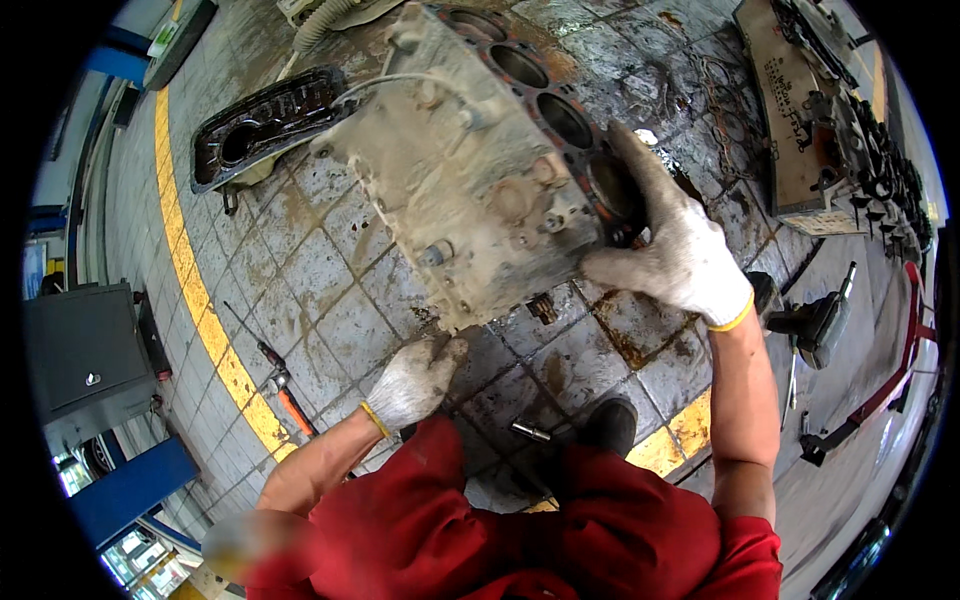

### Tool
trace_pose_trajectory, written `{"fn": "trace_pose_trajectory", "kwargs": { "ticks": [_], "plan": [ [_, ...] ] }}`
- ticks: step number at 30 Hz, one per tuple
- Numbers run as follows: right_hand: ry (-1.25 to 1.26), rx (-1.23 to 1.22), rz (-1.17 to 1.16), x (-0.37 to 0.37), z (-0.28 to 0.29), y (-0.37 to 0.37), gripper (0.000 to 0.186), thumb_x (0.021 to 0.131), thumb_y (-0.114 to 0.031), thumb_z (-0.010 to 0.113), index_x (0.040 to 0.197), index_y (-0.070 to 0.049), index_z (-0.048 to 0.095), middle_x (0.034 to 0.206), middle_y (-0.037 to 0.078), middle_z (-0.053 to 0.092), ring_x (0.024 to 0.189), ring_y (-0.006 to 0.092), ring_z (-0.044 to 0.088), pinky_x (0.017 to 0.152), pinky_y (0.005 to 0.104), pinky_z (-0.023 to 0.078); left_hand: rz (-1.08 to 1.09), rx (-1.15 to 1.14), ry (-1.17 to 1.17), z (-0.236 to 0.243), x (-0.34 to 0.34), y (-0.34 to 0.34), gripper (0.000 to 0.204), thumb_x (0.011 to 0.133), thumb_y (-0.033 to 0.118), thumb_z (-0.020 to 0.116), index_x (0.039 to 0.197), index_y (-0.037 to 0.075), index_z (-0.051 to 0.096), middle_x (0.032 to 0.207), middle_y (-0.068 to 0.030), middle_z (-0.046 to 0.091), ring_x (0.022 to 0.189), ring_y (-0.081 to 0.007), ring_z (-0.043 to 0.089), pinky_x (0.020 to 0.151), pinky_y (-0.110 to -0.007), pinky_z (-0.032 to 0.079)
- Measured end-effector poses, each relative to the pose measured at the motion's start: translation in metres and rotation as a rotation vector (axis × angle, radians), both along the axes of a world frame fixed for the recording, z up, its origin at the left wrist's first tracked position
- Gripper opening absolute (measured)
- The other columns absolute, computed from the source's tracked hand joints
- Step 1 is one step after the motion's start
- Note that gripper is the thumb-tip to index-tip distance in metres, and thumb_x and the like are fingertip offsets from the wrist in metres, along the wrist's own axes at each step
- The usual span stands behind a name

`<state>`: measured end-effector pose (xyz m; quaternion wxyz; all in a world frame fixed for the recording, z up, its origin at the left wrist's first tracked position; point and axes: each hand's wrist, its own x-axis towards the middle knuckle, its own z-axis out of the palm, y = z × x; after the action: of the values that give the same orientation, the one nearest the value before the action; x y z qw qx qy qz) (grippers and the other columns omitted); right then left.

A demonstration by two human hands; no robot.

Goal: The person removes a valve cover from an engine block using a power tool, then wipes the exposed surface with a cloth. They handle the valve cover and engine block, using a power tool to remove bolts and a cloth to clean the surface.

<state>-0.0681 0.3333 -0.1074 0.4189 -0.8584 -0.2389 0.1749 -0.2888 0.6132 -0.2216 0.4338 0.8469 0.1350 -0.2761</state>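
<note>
A dirty grey engine block (455, 180) stands tilted on the tiled floor before me, its row of cylinder bores facing up and to the right. My right hand (685, 250), in a white knit glove with a yellow cuff, grips the block's near right corner. Its thumb presses the side face while the fingers reach over the deck by the end bore. My left hand (412, 382), gloved alike, has its fingers together and curled at the block's lower near edge; the fingertips are partly hidden. A small metal socket (530, 431) lies on the floor between my feet.
A black oil pan (265, 130) lies left of the block. An orange-handled tool (296, 410) rests by the yellow floor line. An impact wrench (822, 322) and red metal frame (895, 385) lie right. Beyond them is a box (785, 110) near engine parts. A grey cabinet (85, 350) stands left.
</note>
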Motion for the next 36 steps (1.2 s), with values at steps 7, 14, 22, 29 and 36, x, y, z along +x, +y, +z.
{"fn": "trace_pose_trajectory", "kwargs": {
  "ticks": [7, 14, 22, 29, 36],
  "plan": [
    [-0.545, 0.156, 0.057, -0.022, -0.006, 0.007, 0.08, 0.076, -0.012, 0.087, 0.147, 0.002, 0.053, 0.144, 0.024, 0.058, 0.131, 0.0401, 0.06, 0.11, 0.0464, 0.05, -0.318, 0.174, -0.261, -0.009, 0.001, 0.005, 0.03, 0.107, 0.025, 0.051, 0.114, 0.0, 0.067, 0.091, -0.0286, 0.065, 0.085, -0.0485, 0.065, 0.072, -0.055, 0.053],
    [-0.695, 0.053, 0.117, -0.034, -0.034, 0.04, 0.083, 0.075, -0.014, 0.086, 0.149, 0.0, 0.051, 0.149, 0.025, 0.053, 0.138, 0.0488, 0.05, 0.116, 0.0565, 0.041, -0.117, 0.228, -0.133, -0.03, -0.017, 0.001, 0.025, 0.107, 0.022, 0.053, 0.109, 0.001, 0.067, 0.084, -0.0243, 0.064, 0.075, -0.0443, 0.065, 0.065, -0.056, 0.052],
    [-0.737, 0.093, 0.05, -0.038, -0.041, 0.046, 0.082, 0.075, -0.009, 0.081, 0.149, 0.003, 0.049, 0.146, 0.025, 0.055, 0.135, 0.0469, 0.052, 0.117, 0.0595, 0.04, -0.09, 0.122, -0.145, -0.014, -0.009, 0.004, 0.041, 0.109, 0.039, 0.052, 0.106, 0.001, 0.066, 0.09, -0.0311, 0.069, 0.09, -0.0504, 0.068, 0.074, -0.058, 0.053],
    [-0.674, 0.06, -0.171, -0.032, -0.044, 0.032, 0.069, 0.086, -0.004, 0.075, 0.15, 0.003, 0.051, 0.145, 0.028, 0.056, 0.131, 0.0448, 0.058, 0.112, 0.0487, 0.048, -0.339, 0.201, -0.29, 0.007, 0.003, 0.001, 0.032, 0.108, 0.028, 0.053, 0.117, 0.001, 0.065, 0.096, -0.0301, 0.067, 0.089, -0.0511, 0.066, 0.074, -0.058, 0.053],
    [-0.795, 0.023, 0.071, -0.055, -0.017, 0.063, 0.061, 0.086, -0.021, 0.083, 0.14, -0.003, 0.059, 0.128, 0.015, 0.067, 0.114, 0.0332, 0.066, 0.096, 0.0418, 0.055, -0.344, 0.144, -0.212, 0.015, 0.018, -0.014, 0.031, 0.107, 0.027, 0.053, 0.115, -0.001, 0.065, 0.102, -0.0292, 0.066, 0.095, -0.0499, 0.066, 0.08, -0.055, 0.055]
  ]
}}
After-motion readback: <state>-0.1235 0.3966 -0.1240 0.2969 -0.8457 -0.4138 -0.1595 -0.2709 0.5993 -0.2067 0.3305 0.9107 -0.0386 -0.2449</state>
